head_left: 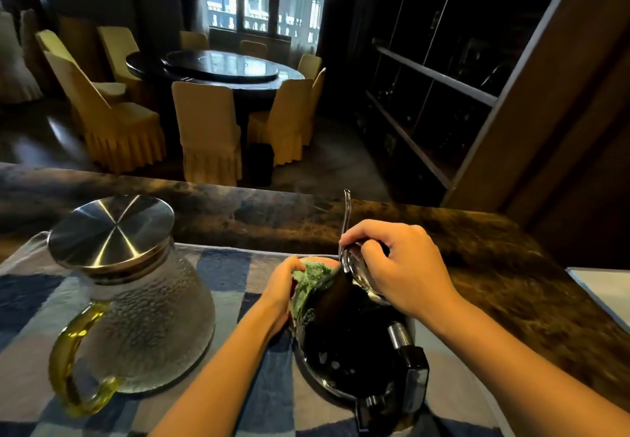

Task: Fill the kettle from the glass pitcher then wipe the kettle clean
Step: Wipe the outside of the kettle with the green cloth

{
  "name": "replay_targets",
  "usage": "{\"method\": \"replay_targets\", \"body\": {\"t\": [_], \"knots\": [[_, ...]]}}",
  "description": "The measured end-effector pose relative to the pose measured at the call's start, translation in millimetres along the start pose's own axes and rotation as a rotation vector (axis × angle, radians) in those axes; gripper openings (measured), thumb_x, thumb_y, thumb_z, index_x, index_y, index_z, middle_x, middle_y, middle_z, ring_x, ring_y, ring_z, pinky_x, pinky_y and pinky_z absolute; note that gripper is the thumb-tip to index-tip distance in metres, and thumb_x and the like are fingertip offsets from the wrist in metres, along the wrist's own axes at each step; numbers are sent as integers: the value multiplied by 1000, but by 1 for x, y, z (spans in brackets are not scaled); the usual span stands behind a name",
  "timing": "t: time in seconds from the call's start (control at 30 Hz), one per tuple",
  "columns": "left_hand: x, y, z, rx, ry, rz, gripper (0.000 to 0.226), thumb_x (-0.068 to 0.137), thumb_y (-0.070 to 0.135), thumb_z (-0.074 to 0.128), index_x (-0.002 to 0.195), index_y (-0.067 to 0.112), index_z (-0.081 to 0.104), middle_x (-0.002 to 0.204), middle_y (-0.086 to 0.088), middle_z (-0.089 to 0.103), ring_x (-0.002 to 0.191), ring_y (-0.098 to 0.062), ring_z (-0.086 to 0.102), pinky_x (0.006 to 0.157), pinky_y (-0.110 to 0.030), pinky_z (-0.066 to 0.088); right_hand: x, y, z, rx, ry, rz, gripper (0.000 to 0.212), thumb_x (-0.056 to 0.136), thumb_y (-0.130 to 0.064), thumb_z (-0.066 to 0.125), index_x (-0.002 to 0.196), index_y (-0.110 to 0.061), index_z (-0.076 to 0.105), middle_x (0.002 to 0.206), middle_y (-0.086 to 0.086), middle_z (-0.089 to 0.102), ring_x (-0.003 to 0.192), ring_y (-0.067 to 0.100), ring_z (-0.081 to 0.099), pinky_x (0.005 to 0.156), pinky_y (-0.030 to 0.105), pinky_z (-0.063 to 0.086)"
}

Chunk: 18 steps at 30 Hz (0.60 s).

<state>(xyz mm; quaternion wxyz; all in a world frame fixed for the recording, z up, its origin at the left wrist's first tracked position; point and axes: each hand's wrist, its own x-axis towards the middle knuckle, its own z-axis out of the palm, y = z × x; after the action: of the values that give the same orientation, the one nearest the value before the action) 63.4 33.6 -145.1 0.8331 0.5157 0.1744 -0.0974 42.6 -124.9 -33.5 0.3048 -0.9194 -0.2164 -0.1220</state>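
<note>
The left hand (281,290) reaches in from below, forearm angled up and to the right, its fingers curled round a green cloth (313,274) pressed against the upper left side of the black kettle (341,344). The right hand (402,266) arches over from the right, wrist raised, its fingers clasping the kettle's shiny top just where the gooseneck spout (345,218) rises. The kettle stands on a blue checked towel (231,266), with the glass pitcher (146,317) to its left, lidded and apart.
</note>
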Motion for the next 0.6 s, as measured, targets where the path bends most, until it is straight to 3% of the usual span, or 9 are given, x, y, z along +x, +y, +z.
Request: {"method": "replay_targets", "body": {"t": [0.17,0.3,0.37,0.43,0.53,0.6], "knots": [[-12,-5,7,2,-103,41,47,77,16,36,107,-5,65,113,-29,64,92,-32,61,86,-37,48,-1,-1,2,-1,19,3,34,80,-27,38,83,-36,71,74,-22,68,61,3,57,53,22,37],[-36,-5,20,67,-211,158,40,88,10,35,93,15,74,95,-5,74,89,-16,68,76,-24,55,0,-3,2,-22,41,19,32,82,-27,40,83,-35,71,74,-21,68,62,3,58,54,27,44],[-52,-2,26,73,-228,230,39,93,11,33,107,13,70,104,-3,72,100,-14,66,86,-23,53,0,-4,2,-29,35,29,31,85,-22,42,83,-35,71,74,-17,69,62,6,59,56,34,51],[-72,-4,29,59,-233,300,39,97,12,30,121,14,60,106,11,71,103,0,63,85,-14,50,0,-4,3,-42,30,38,32,86,-18,44,81,-36,70,74,-14,69,62,9,61,58,38,53],[-95,-24,31,58,-178,364,37,93,37,37,127,26,48,102,29,68,102,15,58,80,-5,46,-1,-4,2,-49,34,45,32,87,-18,45,80,-37,70,73,-16,69,61,9,59,57,37,53],[-102,-39,32,81,-130,313,79,68,74,55,134,31,43,125,23,59,125,4,48,102,-19,41,-1,-5,1,-42,33,50,32,89,-17,45,81,-36,70,71,-17,67,59,9,58,56,36,52]]}}
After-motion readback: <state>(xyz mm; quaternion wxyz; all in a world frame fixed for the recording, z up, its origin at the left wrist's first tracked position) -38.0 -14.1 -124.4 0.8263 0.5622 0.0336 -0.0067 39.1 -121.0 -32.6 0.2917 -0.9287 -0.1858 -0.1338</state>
